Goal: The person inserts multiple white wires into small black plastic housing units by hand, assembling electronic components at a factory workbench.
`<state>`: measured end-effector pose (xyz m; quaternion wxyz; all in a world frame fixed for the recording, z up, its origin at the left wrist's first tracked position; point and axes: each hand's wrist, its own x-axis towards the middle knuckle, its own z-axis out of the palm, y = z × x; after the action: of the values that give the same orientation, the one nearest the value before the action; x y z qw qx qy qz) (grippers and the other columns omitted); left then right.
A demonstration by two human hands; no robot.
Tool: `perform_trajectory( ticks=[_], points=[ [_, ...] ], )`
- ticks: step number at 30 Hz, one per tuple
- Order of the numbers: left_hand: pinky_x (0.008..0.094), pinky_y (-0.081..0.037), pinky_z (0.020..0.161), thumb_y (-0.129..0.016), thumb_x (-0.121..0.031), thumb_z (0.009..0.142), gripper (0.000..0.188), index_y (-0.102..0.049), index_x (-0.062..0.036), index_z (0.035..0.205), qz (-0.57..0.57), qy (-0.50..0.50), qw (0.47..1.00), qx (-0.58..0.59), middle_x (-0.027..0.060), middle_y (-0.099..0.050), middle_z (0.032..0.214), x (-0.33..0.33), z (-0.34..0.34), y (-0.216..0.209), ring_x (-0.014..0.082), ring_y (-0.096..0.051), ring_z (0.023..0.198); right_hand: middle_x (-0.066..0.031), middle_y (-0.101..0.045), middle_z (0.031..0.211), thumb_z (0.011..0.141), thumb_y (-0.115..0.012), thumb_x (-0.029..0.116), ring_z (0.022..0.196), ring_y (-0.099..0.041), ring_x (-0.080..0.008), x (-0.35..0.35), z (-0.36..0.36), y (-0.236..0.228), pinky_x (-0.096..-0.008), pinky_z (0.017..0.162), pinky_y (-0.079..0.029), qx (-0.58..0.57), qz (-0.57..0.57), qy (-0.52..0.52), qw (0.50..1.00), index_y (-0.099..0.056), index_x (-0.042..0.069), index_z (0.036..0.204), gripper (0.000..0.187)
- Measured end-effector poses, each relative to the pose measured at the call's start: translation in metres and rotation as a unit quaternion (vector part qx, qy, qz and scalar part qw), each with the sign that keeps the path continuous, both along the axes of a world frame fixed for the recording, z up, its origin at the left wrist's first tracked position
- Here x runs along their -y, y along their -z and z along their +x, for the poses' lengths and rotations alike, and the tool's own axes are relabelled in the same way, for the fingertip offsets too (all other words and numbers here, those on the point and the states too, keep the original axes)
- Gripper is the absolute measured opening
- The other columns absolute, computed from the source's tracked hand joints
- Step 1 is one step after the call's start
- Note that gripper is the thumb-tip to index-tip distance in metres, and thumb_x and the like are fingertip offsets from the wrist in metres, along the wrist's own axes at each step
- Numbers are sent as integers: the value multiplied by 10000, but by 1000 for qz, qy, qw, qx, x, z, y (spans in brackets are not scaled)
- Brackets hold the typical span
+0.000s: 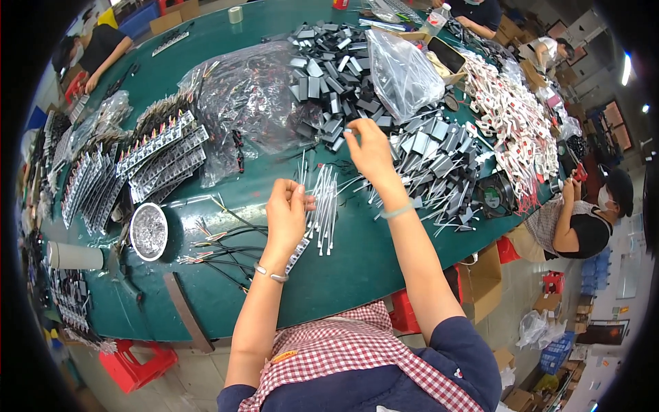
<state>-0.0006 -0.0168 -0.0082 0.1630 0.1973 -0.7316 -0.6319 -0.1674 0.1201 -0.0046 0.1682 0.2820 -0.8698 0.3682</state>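
My left hand (287, 214) is over the table with its fingers curled and the thumb against them; whatever they hold is hidden. Right beside it lies a bundle of white cable ties (325, 213). A narrow strip of small circuit boards (297, 254) shows by my left wrist. Farther out, my right hand (371, 152) reaches to the edge of a heap of dark rectangular casings (336, 77). Its thumb and forefinger are bent close together among the casings, and I cannot make out what is between them. Black cables with bare coloured ends (230, 244) lie left of my left forearm.
Stacked circuit-board strips (165, 158), a plastic bag (244, 96) and a metal bowl (149, 232) are on the left. Casings with ties (439, 151), white wired parts (511, 123) and a small fan (495, 196) lie right. Several people work around the green table (364, 275).
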Motion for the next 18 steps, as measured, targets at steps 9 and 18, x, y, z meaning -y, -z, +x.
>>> perform_trajectory(
  ticks=[9,18],
  points=[
    [175,-294,446,-521,-116,969,261,-593,-14,1198,268,37,962,-32,2,-542,740,20,11,-35,23,-349,507,-75,-578,996,676,-793,153,922,-559,-280,32,-2,29,-371,747,-452,-66,47,60,995,-665,104,890,254],
    [172,-336,501,-601,-88,925,191,-668,25,1063,137,47,983,-111,-10,-622,824,-5,15,-72,11,-447,621,-78,-585,1116,782,-716,-45,906,-627,-149,-4,89,-34,-261,776,-515,384,-398,-200,809,-626,-5,996,236]
  ],
)
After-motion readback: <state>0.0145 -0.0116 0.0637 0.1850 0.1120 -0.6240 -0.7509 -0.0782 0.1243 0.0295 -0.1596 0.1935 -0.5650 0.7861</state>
